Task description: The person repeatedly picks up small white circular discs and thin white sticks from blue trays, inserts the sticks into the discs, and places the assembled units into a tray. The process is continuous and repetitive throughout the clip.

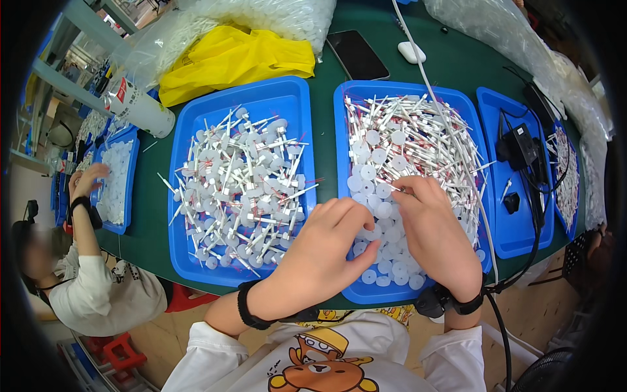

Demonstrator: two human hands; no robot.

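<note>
Your left hand (330, 245) and right hand (436, 232) both rest over the near end of the middle blue tray (344, 130), lower centre of the frame. Left fingers curl loosely onto the round white caps (379, 196); whether they pinch one, you cannot tell. Right fingertips press together on a thin white stick (392, 189) at the cap pile's edge. More sticks (418, 130) fill the tray's far half. Left of centre, a second blue tray (294, 98) holds capped sticks (241, 183). A co-worker's hand (88, 179) reaches a tray at far left on the green bench (323, 85).

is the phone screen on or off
Off: the phone lies flat on the green table, its screen plain black.
</note>
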